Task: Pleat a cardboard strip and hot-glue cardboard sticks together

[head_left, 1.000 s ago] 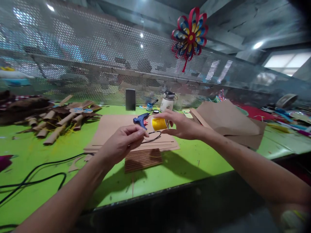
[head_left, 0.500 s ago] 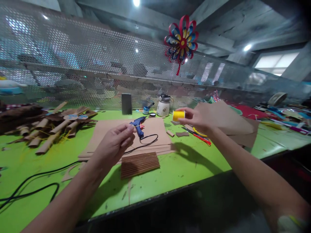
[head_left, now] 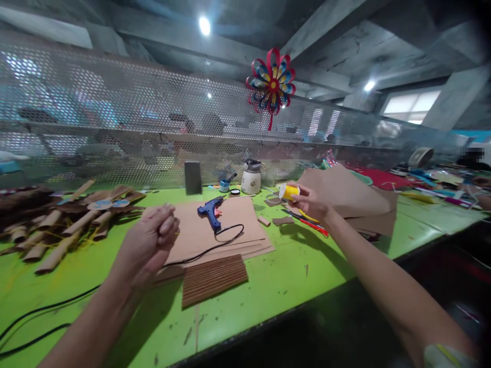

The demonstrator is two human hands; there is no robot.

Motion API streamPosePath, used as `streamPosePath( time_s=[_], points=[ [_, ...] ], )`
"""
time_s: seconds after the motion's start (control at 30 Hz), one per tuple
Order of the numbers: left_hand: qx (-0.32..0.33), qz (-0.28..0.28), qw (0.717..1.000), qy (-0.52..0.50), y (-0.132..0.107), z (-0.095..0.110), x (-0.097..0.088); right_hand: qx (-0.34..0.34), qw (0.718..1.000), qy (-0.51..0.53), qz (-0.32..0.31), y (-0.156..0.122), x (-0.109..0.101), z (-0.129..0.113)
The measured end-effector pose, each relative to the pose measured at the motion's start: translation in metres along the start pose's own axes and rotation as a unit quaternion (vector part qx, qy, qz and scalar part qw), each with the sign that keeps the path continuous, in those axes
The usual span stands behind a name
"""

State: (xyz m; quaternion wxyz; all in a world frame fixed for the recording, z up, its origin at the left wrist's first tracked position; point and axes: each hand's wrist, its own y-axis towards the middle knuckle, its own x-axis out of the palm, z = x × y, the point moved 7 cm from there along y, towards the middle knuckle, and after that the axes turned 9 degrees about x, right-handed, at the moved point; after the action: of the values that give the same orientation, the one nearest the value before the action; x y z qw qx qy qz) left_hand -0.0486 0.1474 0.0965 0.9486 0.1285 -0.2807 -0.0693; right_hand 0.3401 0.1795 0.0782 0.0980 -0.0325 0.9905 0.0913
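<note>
A spool of yellow thread (head_left: 289, 192) is pinched between the thumb and fingers of my right hand (head_left: 310, 201), held above the right part of the table. My left hand (head_left: 155, 235) is closed with its fingers curled, in front of the brown paper sheets' left side. A faint yellow bit of thread shows at its fingers; the strand between the hands is too fine to follow. Between my hands a blue hot glue gun (head_left: 210, 212) lies on the brown paper sheets (head_left: 233, 209). Nearer me is a piece of corrugated cardboard (head_left: 215, 281).
Paper tubes (head_left: 82, 217) with yellow strands are piled at left. A black cord (head_left: 49, 305) crosses the green table (head_left: 276, 301). At the back stand a dark phone-like slab (head_left: 193, 177), a blue jar (head_left: 224, 185) and a pale bottle (head_left: 251, 179). Large brown paper (head_left: 345, 191) lies right.
My left hand has moved left, away from the glue gun, and its fingers are curled tighter. My right hand still holds the spool, now tilted. The view has shifted slightly.
</note>
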Motion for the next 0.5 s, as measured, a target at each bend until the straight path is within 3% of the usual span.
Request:
streamPosePath(
  time_s=[0.17,0.33,0.5],
  points=[
    [0.021,0.002,1.0,-0.013,-0.005,0.008,0.008,0.054,0.994,-0.088,-0.031,-0.003,-0.004,0.012],
    [0.034,0.025,0.999,-0.005,-0.002,0.023,-0.003,0.063,0.991,-0.093,-0.073,-0.021,-0.009,-0.013],
    [0.107,0.09,0.99,-0.019,0.003,0.049,-0.022,-0.02,0.998,-0.01,0.053,-0.042,-0.055,-0.031]
  ],
)
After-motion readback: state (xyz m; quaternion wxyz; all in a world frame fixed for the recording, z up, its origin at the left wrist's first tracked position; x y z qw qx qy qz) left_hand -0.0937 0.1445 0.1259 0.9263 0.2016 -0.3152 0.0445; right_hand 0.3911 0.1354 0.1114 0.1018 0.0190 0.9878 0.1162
